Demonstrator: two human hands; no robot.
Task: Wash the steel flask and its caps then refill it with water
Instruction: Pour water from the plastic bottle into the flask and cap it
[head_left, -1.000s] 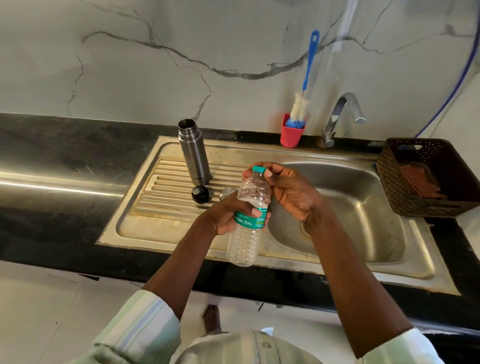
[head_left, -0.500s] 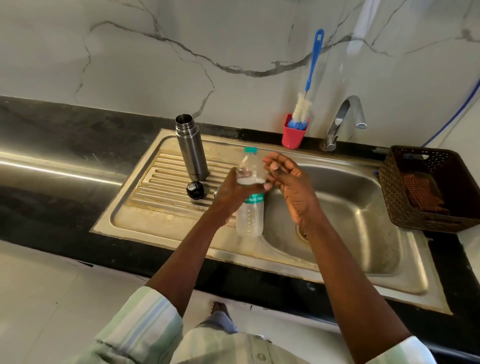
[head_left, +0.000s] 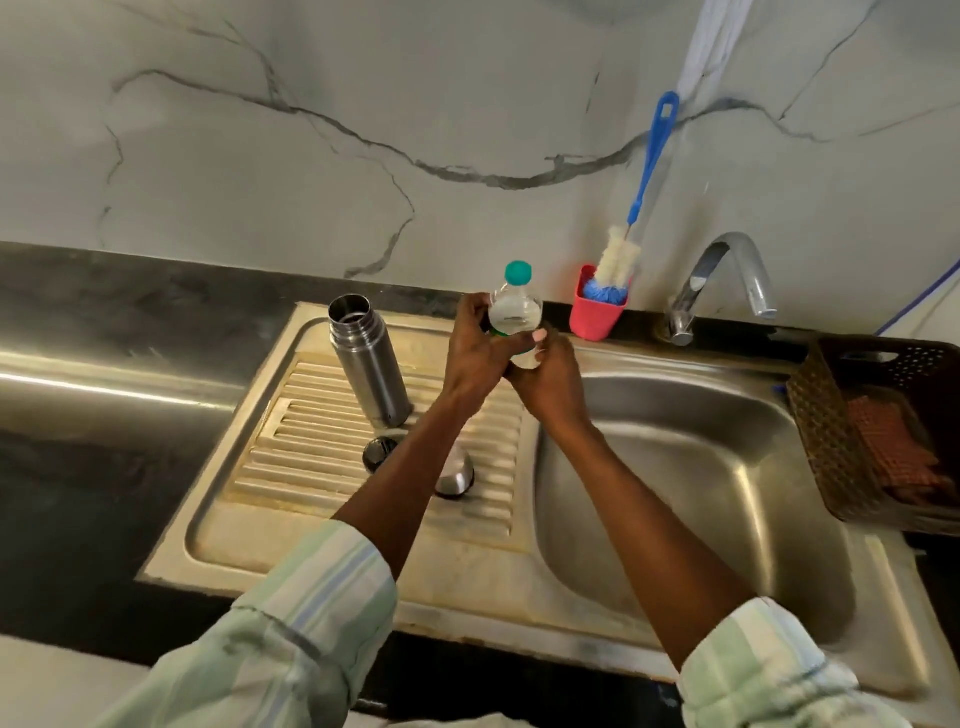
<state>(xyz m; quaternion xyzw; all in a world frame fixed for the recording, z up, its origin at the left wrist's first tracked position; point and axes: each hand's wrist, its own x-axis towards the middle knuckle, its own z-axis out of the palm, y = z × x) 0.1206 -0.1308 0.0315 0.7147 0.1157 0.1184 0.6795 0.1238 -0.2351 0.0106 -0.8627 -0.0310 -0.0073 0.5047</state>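
I see both my hands, left hand (head_left: 475, 358) and right hand (head_left: 550, 382), gripping the water bottle (head_left: 514, 312) (green cap on) beside the open flask (head_left: 370, 366) standing upright on the drainboard (head_left: 311, 457).

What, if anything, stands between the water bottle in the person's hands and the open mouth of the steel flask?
Nothing visible does. The water bottle, gripped by the left hand and right hand, is still capped; the steel flask stands open on the drainboard beside it.

left hand (head_left: 475, 353): fingers curled, gripping (arm outstretched) | right hand (head_left: 550, 376): fingers curled, gripping, touching left
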